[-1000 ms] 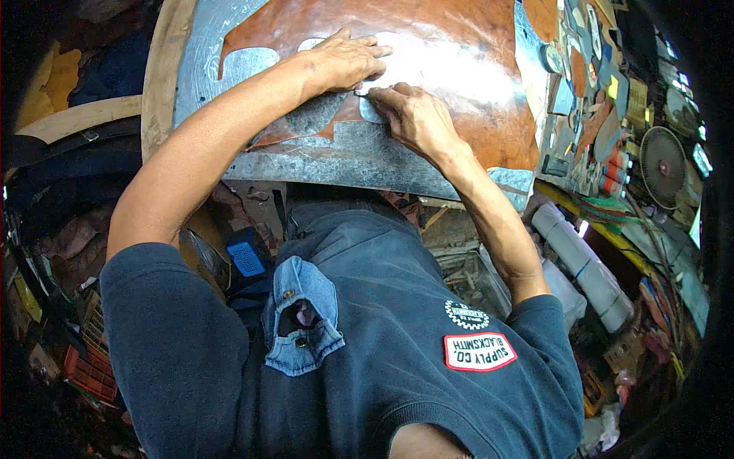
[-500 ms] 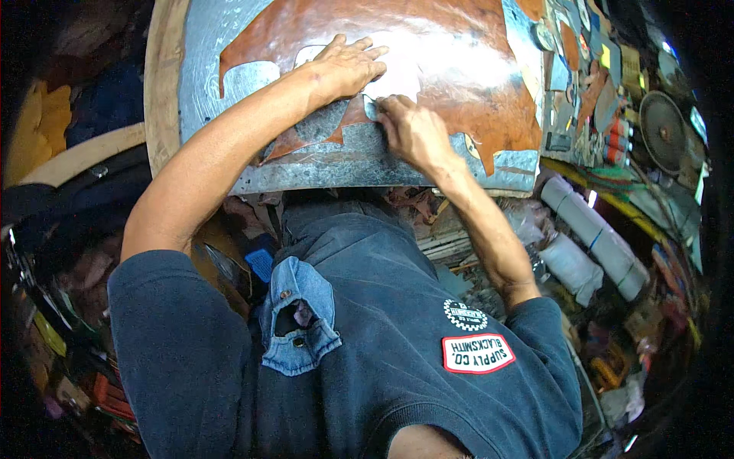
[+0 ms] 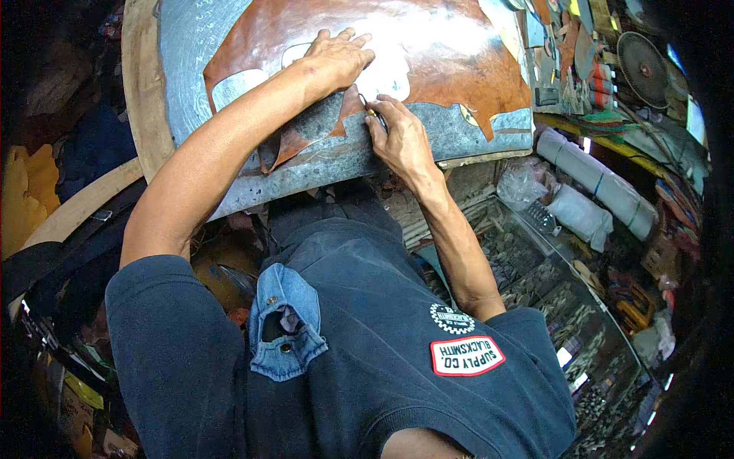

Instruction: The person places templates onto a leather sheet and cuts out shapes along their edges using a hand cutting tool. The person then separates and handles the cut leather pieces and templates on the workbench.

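Note:
A reddish-brown leather hide [image 3: 275,34] lies spread on a scratched grey board [image 3: 306,177], with pieces cut out along its near edge. My left hand [image 3: 340,60] rests flat on the leather, fingers spread. Close on its right, my right hand [image 3: 401,138] grips a small knife [image 3: 370,112] with a thin silvery blade, whose tip meets the leather by a narrow strip at the near edge. A pale, glaring patch [image 3: 390,80] lies beside my left fingertips; whether it is a template or bare board I cannot tell. My right palm hides most of the knife's handle.
A wooden edge [image 3: 143,76] borders the board on the left. Leather scraps and tools crowd the far right, by a round fan [image 3: 642,69]. Wrapped rolls [image 3: 596,180] lie below on the right, near a glass-topped case [image 3: 527,260]. Yellow leather [image 3: 30,191] hangs at the left.
My view has shifted, so the board sits farther left and tilted. The right hand has drawn slightly nearer to me and away from the left, showing more of the knife. The left hand stays flat.

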Tool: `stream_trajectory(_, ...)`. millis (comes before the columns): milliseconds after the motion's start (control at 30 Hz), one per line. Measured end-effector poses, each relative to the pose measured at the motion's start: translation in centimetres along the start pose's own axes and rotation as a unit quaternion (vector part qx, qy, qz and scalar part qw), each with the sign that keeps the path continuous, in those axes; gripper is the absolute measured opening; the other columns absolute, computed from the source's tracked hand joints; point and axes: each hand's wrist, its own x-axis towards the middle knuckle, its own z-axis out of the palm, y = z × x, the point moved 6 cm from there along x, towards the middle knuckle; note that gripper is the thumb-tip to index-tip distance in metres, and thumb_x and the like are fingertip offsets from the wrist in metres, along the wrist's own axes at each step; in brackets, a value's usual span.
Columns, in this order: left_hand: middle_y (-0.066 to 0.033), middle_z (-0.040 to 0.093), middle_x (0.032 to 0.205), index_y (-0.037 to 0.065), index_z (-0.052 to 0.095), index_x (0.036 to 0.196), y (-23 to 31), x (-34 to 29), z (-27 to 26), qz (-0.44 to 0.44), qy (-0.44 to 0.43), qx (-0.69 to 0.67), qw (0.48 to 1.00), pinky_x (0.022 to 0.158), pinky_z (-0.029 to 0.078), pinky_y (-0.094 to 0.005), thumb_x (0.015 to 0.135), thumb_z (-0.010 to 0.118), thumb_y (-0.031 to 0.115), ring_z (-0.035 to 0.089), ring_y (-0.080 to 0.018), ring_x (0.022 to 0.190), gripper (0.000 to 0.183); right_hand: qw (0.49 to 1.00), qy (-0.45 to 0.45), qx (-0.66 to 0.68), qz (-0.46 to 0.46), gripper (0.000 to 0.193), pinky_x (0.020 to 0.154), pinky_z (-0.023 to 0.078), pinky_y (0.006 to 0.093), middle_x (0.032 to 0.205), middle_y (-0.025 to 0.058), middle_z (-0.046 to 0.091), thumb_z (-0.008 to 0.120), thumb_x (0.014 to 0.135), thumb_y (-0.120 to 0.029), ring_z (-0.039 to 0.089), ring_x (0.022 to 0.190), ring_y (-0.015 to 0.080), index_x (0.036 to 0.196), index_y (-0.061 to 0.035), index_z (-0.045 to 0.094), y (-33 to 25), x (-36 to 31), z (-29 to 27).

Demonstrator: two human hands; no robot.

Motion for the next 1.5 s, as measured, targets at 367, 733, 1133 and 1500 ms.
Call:
stream_trajectory(367,-0.0048,0.041,0.152,0.015,0.065,0.114,-0.1,-0.1,0.2,-0.006,-0.003,0.01,1.0,0.099,0.041,-0.0561,0.087,0.059,0.009,0.038,-0.0254,0.138,0.029,0.998,-0.052,0.035,0.002,0.025,0.091,0.052,0.0427,0.128,0.0224,0.06,0.062,0.086,-0.01,0.063,0.107,0.0402,0.107,0.0031,0.065,1.2,-0.3,-0.4)
stream_trajectory(733,-0.0031,0.04,0.153,0.016,0.064,0.117,0.1,-0.3,0.8,-0.04,0.004,0.021,0.999,0.103,0.038,-0.0516,0.084,0.065,0.014,0.036,-0.0239,0.141,0.032,0.986,-0.136,0.027,-0.088,0.026,0.09,0.052,0.0442,0.129,0.0173,0.061,0.059,0.086,-0.012,0.064,0.106,0.0383,0.109,-0.0012,0.064,3.1,0.7,-1.7)
stream_trajectory(1133,-0.0048,0.035,0.155,0.013,0.064,0.118,3.2,-0.3,-0.6,-0.108,-0.067,0.039,0.991,0.109,0.034,-0.0568,0.075,0.078,0.033,0.032,-0.0283,0.143,0.049,0.957,-0.238,-0.012,-0.162,0.031,0.081,0.054,0.0451,0.107,0.0157,0.069,0.059,0.087,-0.014,0.067,0.095,0.0367,0.116,-0.0042,0.063,3.8,2.7,-2.9)
stream_trajectory(1500,-0.0079,0.032,0.156,0.006,0.062,0.121,4.0,-0.5,-0.2,-0.163,-0.059,-0.011,0.985,0.112,0.031,-0.0574,0.07,0.083,0.034,0.026,-0.0303,0.145,0.062,0.918,-0.277,-0.071,-0.276,0.027,0.084,0.056,0.0465,0.129,0.017,0.06,0.061,0.085,-0.013,0.065,0.105,0.0386,0.11,-0.0108,0.069,4.7,4.8,-4.2)
